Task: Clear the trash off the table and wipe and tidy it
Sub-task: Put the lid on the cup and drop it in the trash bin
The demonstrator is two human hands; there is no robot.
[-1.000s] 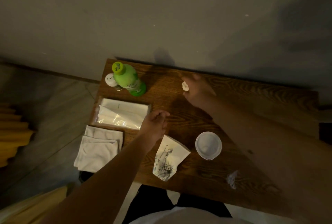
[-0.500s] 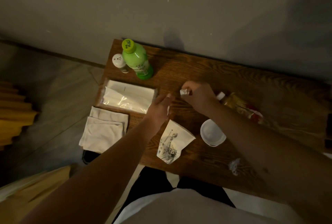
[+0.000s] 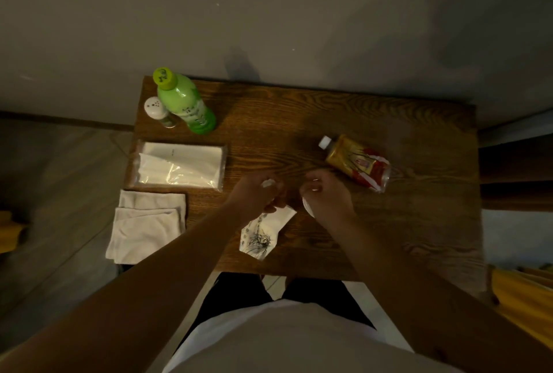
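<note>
My left hand (image 3: 256, 194) is closed over the middle of the wooden table (image 3: 419, 223), pinching a small white paper scrap (image 3: 267, 183). My right hand (image 3: 327, 193) is curled next to it, a speck of white showing at its fingers. It covers most of a white round lid (image 3: 307, 208). A flattened printed paper cup (image 3: 263, 233) lies just under both hands near the front edge. A crushed yellow and red bottle (image 3: 356, 163) lies on its side to the right of my right hand.
At the back left stand a green bottle (image 3: 185, 103) and a small white shaker (image 3: 155, 109). A plastic-wrapped tissue pack (image 3: 179, 166) and a folded white cloth (image 3: 146, 226) sit along the left edge. A grey wall runs behind the table.
My right hand has drawn back from the far middle of the table toward me and now sits over the lid. Both hands have come together. The crushed bottle came into view.
</note>
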